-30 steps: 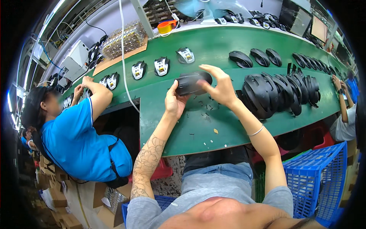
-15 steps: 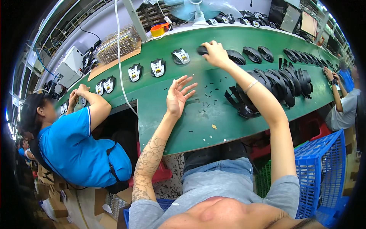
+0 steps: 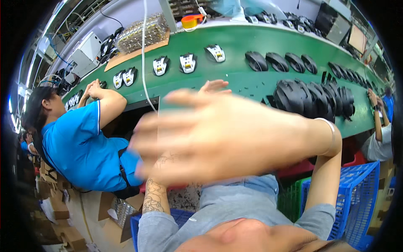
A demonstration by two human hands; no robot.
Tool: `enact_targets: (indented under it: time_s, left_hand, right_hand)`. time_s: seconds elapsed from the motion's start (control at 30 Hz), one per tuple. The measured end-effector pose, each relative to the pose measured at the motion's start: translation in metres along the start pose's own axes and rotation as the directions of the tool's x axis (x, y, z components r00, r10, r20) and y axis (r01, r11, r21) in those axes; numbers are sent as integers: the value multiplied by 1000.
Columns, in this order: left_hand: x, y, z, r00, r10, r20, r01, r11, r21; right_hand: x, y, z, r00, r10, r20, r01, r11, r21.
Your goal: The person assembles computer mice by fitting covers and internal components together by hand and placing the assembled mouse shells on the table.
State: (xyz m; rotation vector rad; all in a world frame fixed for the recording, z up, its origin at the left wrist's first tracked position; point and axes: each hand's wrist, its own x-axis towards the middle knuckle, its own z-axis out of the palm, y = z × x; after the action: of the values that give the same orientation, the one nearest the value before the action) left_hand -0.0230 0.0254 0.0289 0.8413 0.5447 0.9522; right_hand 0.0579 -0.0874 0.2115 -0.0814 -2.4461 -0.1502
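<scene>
Green table (image 3: 235,46): black mouse shells (image 3: 312,94) remain stacked; right hand (image 3: 226,134) raised, open, empty; left hand (image 3: 214,87) open.

On the long green conveyor table (image 3: 235,46), the row of white-topped computer mice (image 3: 187,63) lies left of the dark mouse shells (image 3: 278,61) — the stacked black shells (image 3: 315,95) sit nearer, right.

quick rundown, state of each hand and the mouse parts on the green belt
right hand: raised close to the camera, open, blurred, holding nothing
left hand: open, fingers spread above the belt, empty, mostly hidden behind the right hand
green belt: carrying parts in a row
white and black mouse bases: lying apart, undersides up
black mouse shells on the belt: lying singly in a line
stacked black shells: nested together near the belt's edge
blue crate: contents cannot be seen
</scene>
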Motion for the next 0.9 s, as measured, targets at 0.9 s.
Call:
enact_targets:
  time_s: [0.9]
  left_hand:
    - [-5, -10, -22, 961, 277, -10, -272, 949, 157]
  right_hand:
    - [-2, 133, 108, 808, 442, 390, -82, 739, -668]
